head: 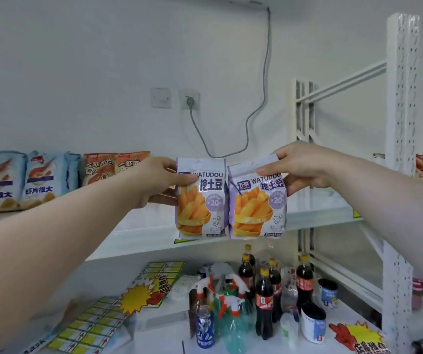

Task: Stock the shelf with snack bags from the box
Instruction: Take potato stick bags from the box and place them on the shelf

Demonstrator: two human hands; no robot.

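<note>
The left forearm (39, 238) fills the lower left corner, nearest the lens, and the right forearm (396, 200) comes in from the right edge. Both reach toward a white shelf unit whose perforated upright (404, 123) stands at the right.

The upper shelf board (141, 231) runs across the middle. Along its left end stand two blue shrimp-chip bags (24, 180), with orange shrimp-chip bags (113, 164) just beside them, all upright near the back.

Two purple fries bags are held upright side by side at the front edge of this board, near its middle, with their sides touching. Their bottoms sit level with that edge; I cannot tell whether they rest on it. The left hand (159, 180) grips the left fries bag (200, 200), thumb across its front and fingers behind. The right hand (299, 167) pinches the right fries bag (257, 205) at its top right corner, thumb in front and fingers behind.

On the lower shelf (164, 325), sheets of yellow price tags (88, 325) lie at the left. Cola bottles (264, 302), spray bottles (233, 320) and a blue can (205, 325) crowd the middle. On the wall a grey cable (264, 85) hangs from a socket (189, 99).
</note>
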